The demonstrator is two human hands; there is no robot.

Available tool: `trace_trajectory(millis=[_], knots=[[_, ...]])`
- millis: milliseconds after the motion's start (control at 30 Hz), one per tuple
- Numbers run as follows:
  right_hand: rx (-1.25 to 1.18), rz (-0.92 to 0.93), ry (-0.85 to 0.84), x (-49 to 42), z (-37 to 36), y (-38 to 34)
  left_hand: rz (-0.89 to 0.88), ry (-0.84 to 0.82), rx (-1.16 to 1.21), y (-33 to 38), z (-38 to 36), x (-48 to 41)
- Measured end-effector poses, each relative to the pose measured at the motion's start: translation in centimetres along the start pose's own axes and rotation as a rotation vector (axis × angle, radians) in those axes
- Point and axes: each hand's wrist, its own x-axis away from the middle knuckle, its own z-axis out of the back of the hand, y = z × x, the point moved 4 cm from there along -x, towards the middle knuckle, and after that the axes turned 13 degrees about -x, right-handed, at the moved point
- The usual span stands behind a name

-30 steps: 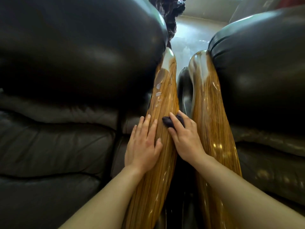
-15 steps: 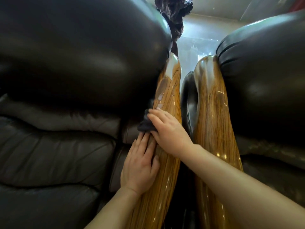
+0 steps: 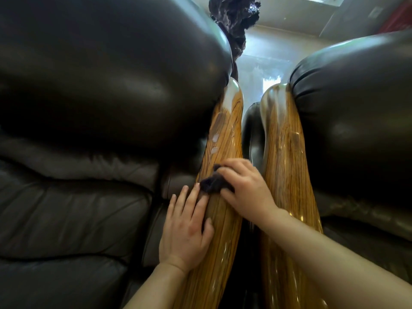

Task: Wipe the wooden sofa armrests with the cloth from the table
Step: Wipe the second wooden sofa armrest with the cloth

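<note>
Right hand (image 3: pixel 247 192) pinches the dark cloth (image 3: pixel 213 182) and presses it on the left wooden armrest (image 3: pixel 225 134). Left hand (image 3: pixel 186 228) lies flat beside it, fingers spread, touching the cloth. Another wooden armrest (image 3: pixel 287 163) sits near, between black leather sofas (image 3: pixel 89 108).

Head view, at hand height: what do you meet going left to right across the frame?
Left sofa's dark leather seat cushion → left hand flat on the left wooden armrest → dark cloth → right hand → right wooden armrest → right sofa's dark leather cushion.
</note>
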Motion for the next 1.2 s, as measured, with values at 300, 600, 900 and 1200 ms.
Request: trace_trajectory(millis=[300, 600, 900, 1200], knots=[[-0.061, 0.025, -0.081, 0.7, 0.2, 1.0, -0.139, 0.027, -0.055, 0.7, -0.1, 0.3], [-0.035, -0.025, -0.070, -2.8, -1.3, 0.2, -0.201, 0.006, -0.079, 0.9, -0.4, 0.7], [-0.013, -0.096, 0.013, -3.6, -0.2, 0.3, -0.198, 0.046, -0.020, 0.7, -0.4, 0.7], [-0.182, -0.074, 0.014, -6.6, 1.7, 0.1, -0.169, 0.043, -0.011, 0.6, -0.3, 0.8]])
